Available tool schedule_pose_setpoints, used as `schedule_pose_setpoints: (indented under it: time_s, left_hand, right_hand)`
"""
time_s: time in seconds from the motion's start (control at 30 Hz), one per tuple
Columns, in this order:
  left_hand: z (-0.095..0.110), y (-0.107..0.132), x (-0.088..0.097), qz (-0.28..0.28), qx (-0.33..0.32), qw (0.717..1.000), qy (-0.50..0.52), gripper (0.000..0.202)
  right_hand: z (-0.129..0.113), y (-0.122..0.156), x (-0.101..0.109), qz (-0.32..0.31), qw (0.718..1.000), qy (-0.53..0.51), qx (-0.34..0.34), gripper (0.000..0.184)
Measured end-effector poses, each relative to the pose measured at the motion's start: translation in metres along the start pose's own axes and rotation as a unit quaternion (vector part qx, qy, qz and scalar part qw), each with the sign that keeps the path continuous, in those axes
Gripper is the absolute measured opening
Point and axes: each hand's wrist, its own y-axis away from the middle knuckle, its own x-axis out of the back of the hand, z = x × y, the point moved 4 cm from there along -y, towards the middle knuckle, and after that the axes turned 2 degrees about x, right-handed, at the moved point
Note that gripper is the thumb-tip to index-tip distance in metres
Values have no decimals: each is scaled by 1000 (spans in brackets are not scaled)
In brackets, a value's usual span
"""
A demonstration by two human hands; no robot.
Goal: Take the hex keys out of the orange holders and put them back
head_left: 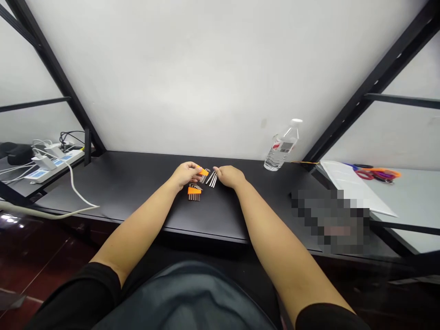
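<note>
My left hand (pixel 184 175) is closed, with thumb and fingers pinching an orange hex key holder (pixel 204 172) that has a few small keys in it. Close to its right, my right hand (pixel 231 176) is closed around the upper ends of several loose silver hex keys (pixel 212 180), whose long shafts point down toward the desk. How the right fingers wrap round them is partly hidden. Just below my left hand, a second orange holder (pixel 194 190), filled with a row of hex keys, lies on the black desk (pixel 220 215).
A clear water bottle (pixel 282 146) stands by the wall at the back right. White paper (pixel 354 188) and coloured loops (pixel 378 174) lie farther right, near a blurred-out patch. On the left are a power strip (pixel 57 166) with plugs and a white cable (pixel 73 178) crossing the desk.
</note>
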Motion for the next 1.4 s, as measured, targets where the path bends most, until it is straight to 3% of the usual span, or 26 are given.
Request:
schedule_pose_setpoints:
  time_s: [0.43,0.6,0.7,0.8,0.9,1.0,1.13,1.4]
  left_hand:
    - [3,2,-1,-1,-1,1000,-21,28]
    - [4,4,-2,3,-11,1000,-23,27]
    - [5,5,-3,4,-15,1000,-26,28]
    - [4,5,-3,9,-20,999,-27,30]
    - [2,3,-2,14,-25,999,-24,30]
    - [1,2,-2,16,-31,999,-24,30]
    - [2,3,-3,19,-42,998,-32,29]
    - [2,5,-5,0,-10,998,-57,25]
  right_hand:
    - [-6,-2,-7,8,999,50,-13,51]
    - [1,2,1,54,998,-22,-22,48]
    - [-2,6,7,87,982,-165,26,54]
    - [-14,11,11,73,950,-278,121,55]
    - [-23,16,12,45,939,-290,179,44]
    - [-27,19,13,30,941,-275,193,38]
    - [-24,17,15,37,950,-253,177,33]
    - [2,10,29,123,962,-236,64,32]
